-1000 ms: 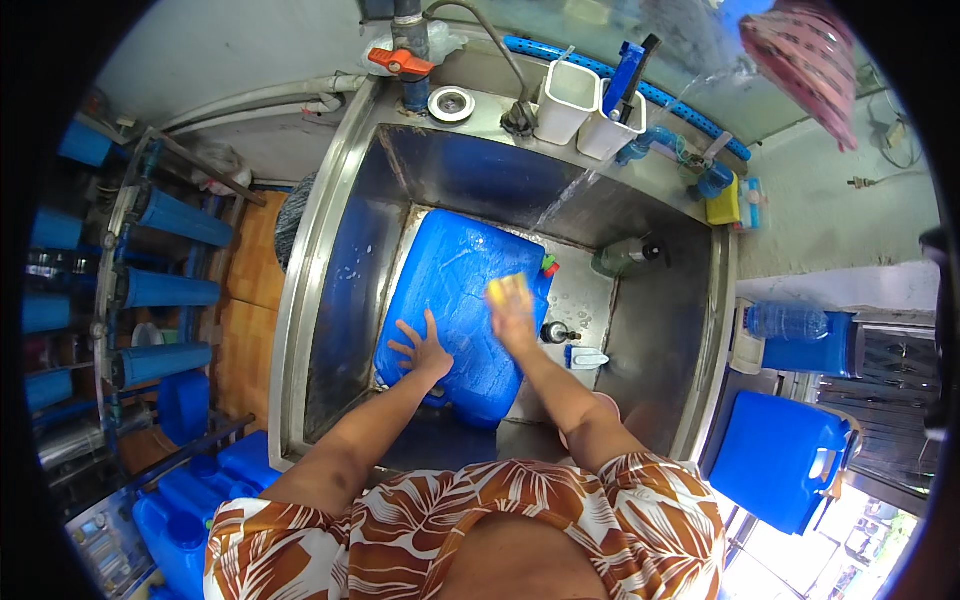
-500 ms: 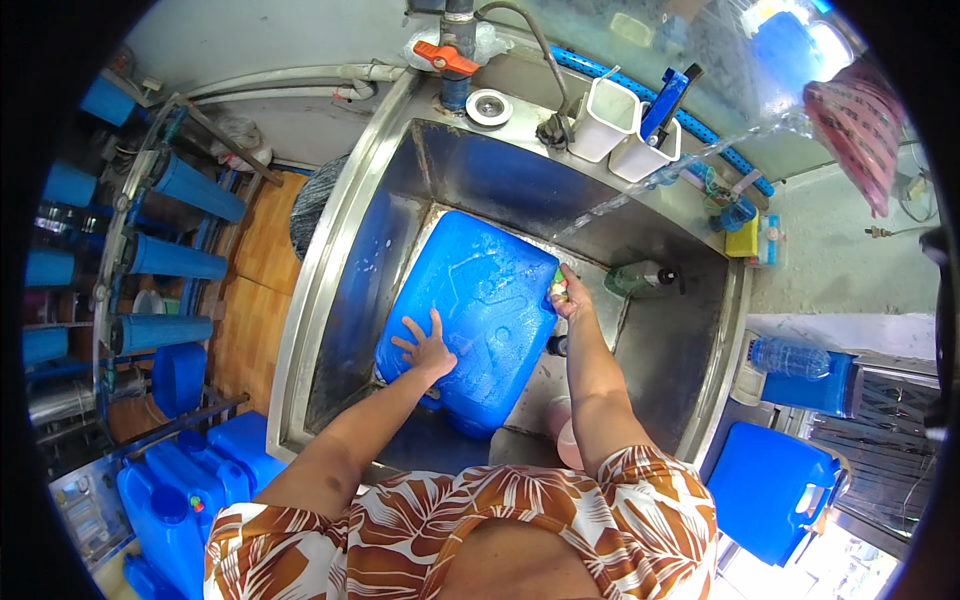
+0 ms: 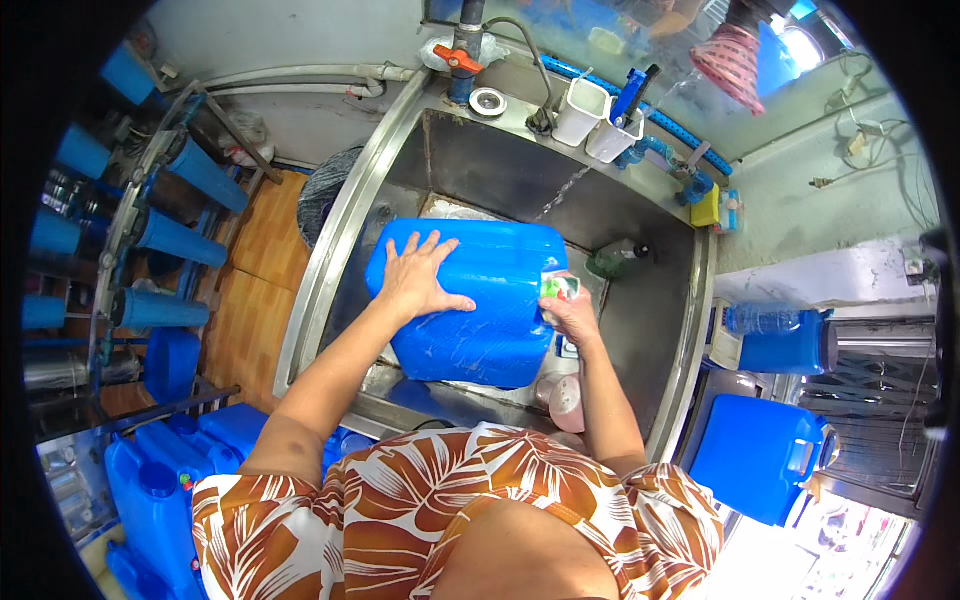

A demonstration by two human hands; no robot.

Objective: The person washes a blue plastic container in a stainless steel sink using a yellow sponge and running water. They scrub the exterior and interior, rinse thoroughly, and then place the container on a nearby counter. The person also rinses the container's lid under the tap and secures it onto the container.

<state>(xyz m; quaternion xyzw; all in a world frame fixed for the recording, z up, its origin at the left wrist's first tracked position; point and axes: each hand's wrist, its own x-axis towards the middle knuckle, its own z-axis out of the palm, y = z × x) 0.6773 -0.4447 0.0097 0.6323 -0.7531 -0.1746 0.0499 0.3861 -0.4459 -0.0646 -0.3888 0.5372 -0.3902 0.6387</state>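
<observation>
The left hand (image 3: 418, 283) splays on a blue jug (image 3: 480, 345); the right hand (image 3: 575, 316) curls at its red-and-green fitting (image 3: 561, 288). Whether clamped, I cannot tell.

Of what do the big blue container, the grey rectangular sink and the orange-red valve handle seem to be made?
Big blue container: probably hard plastic, glossy; even colour and rounded, moulded edges suggest it.
Grey rectangular sink: apparently stainless steel, with metallic sheen and dull stains.
Orange-red valve handle: perhaps plastic, from its bright even colour; painted metal is possible, finish unclear.
</observation>
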